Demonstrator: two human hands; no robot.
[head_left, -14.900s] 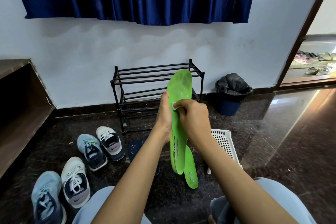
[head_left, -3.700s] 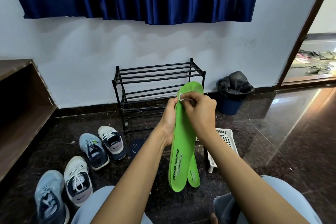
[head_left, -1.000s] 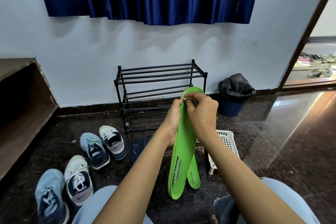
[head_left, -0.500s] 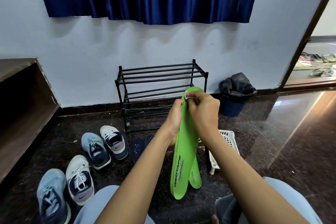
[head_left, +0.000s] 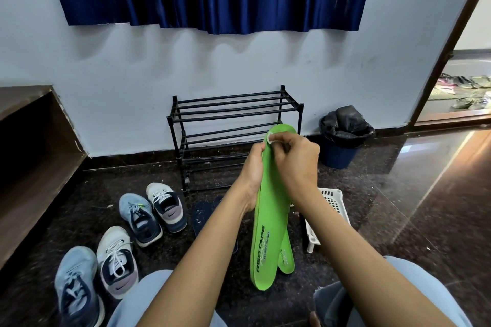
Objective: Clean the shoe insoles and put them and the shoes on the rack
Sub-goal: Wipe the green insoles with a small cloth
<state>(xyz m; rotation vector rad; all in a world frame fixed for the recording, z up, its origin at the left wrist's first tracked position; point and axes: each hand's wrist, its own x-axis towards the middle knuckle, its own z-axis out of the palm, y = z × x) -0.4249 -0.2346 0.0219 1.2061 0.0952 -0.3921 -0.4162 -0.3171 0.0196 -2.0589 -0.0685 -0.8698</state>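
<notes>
Left hand (head_left: 252, 173) grips the green insole (head_left: 269, 223) round its left edge near the toe end, palm and fingers behind it. The fingers are hidden, so I can't say exactly how they lie. I hold the insole upright with the toe at 12 and the heel hanging at 6 between my knees. The top face is toward me so I can see what I wipe. The hand behind backs the foam so it doesn't flex away under pressure.

Right hand (head_left: 299, 164) pinches a small white pad (head_left: 271, 138) tight between thumb and fingertips, pressed on the toe edge at 12. Small pad plus tight pinch means spot pressure, not a broad sweep. My read: cleaning step, working the toe end.

Second insole (head_left: 287, 260), also green, is just behind the held one's heel at 5. I can't tell if it's flat on the floor or leaning. Dark insoles (head_left: 203, 211) lie on the floor at 9 of the held one. The shoes (head_left: 140, 218), four of them in two pairs, sit on the floor at 8–9, within reach.

Rack (head_left: 233, 114) is at 12 against the wall, straight ahead for the handoff. No shoe or insole is on it yet. Basket (head_left: 332, 207) is at 3, bin (head_left: 342, 141) at 1.

Judgement: early in the task, placing not started.
</notes>
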